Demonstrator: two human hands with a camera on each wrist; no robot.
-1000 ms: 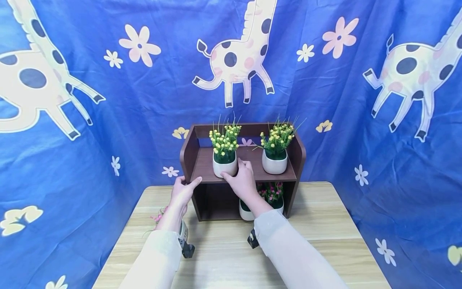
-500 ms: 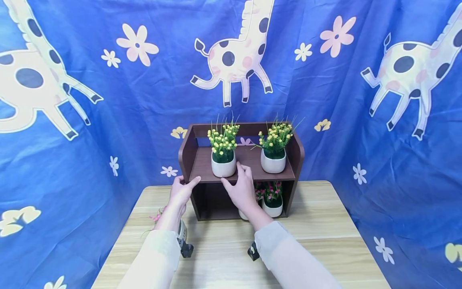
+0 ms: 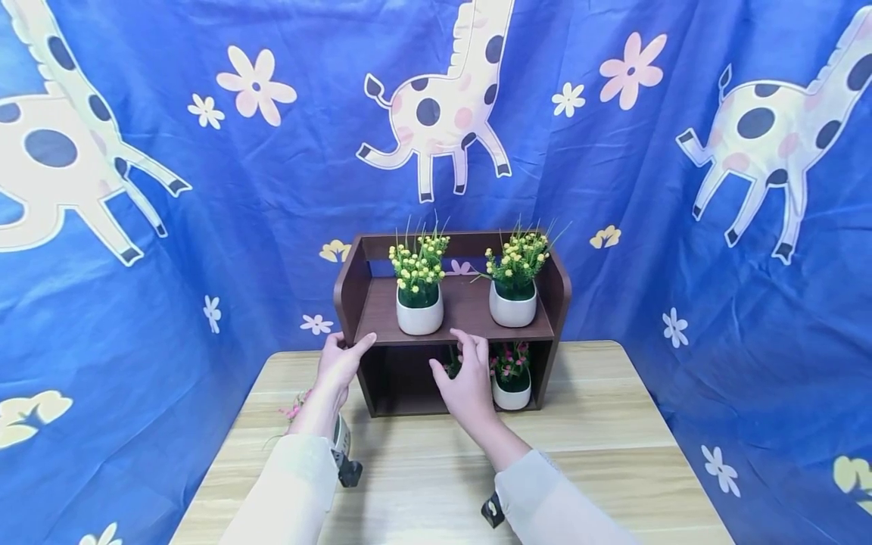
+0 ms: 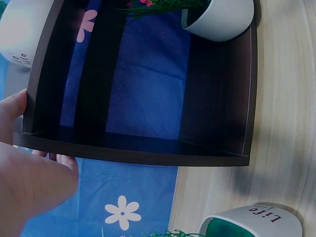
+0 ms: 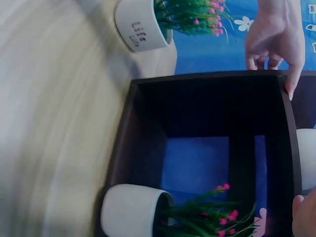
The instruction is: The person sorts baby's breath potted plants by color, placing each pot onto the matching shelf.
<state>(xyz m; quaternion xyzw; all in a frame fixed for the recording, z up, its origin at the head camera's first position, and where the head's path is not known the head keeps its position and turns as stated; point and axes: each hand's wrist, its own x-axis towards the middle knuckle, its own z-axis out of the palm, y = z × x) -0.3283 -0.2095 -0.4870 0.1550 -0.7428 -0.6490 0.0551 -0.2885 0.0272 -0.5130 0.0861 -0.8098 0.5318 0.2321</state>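
Observation:
My left hand [image 3: 338, 369] grips the left end of a dark brown two-tier shelf [image 3: 466, 310], its thumb on the upper board and its fingers outside the side panel. My right hand [image 3: 470, 382] is before the shelf's lower opening, fingers loosely bent and holding nothing. Above it, a white pot with yellow flowers [image 3: 419, 312] stands on the left of the upper board. A second yellow-flowered pot [image 3: 513, 304] stands to its right. In the lower tier are a pink-flowered pot [image 3: 512, 392] and another plant, mostly hidden behind my right hand but visible as a white pot [image 5: 129, 212] in the right wrist view.
Another white pot with pink flowers, marked "Life" [image 4: 266, 219], stands on the wooden table [image 3: 599, 446] left of the shelf, partly behind my left forearm. A blue curtain [image 3: 306, 182] printed with giraffes and flowers surrounds the table on three sides.
My right hand has let go of the left yellow-flowered pot and come down from the upper board to the lower opening. My left hand keeps its grip on the shelf.

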